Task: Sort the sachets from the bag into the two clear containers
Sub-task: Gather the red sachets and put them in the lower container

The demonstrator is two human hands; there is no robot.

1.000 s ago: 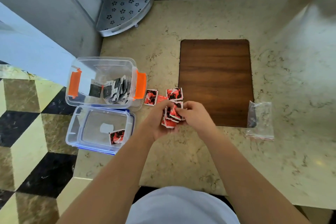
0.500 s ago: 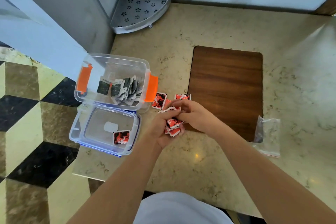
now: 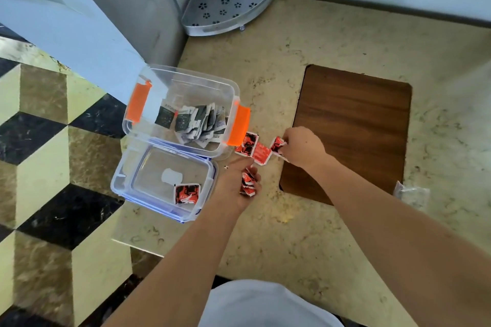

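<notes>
Two containers at the bench (image 3: 305, 233) left edge: the rear container (image 3: 159, 82) holds sachets; the front container (image 3: 125, 183) holds one sachet (image 3: 186, 193); loose sachets (image 3: 251, 147) just right; board (image 3: 353, 125) further right; bag (image 3: 413, 194) beyond; rack (image 3: 228, 0) behind.

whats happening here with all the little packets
A person is sorting sachets at a stone counter. The left hand holds a small bunch of red sachets, while the right hand picks at the loose red ones lying beside the orange-latched container. That container holds the dark sachets. The blue-rimmed container holds a single red sachet. The bag lies off to the right.
</notes>
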